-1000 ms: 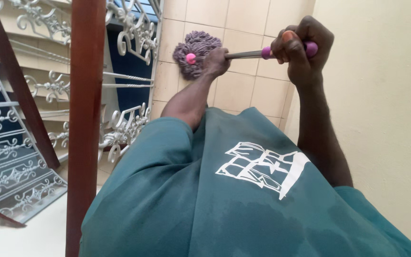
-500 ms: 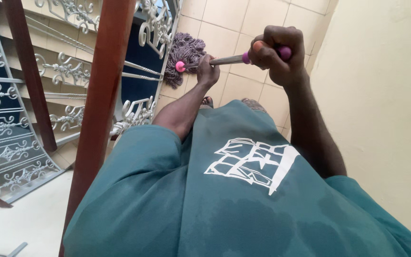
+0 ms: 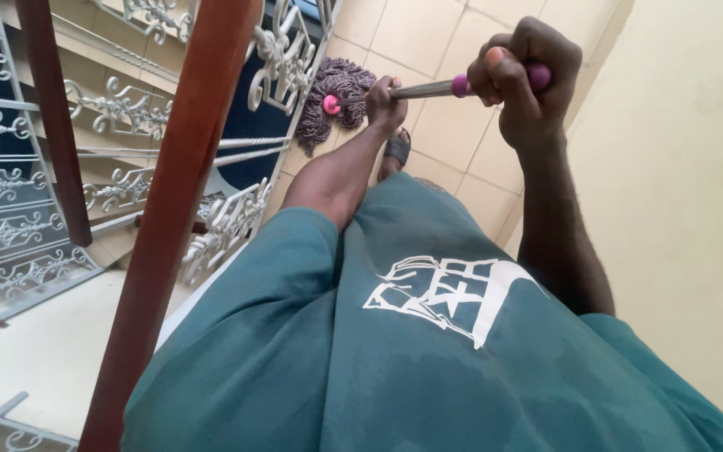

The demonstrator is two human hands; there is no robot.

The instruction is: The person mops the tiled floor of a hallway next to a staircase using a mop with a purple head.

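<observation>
I hold a mop by its metal handle with both hands. My right hand is closed around the purple grip at the top end. My left hand grips the shaft lower down, close to the pink collar. The purplish-grey string mop head rests on the beige floor tiles right beside the base of the white railing. My foot in a dark sandal shows just below my left hand.
A brown wooden handrail runs diagonally at the left above a white ornate metal railing, with a stairwell beyond. A cream wall stands close on the right. My green shirt fills the lower view.
The view has shifted; the mop head sits closer to the railing base, my hands have moved slightly up and right in the picture, and my sandalled foot has come into view.
</observation>
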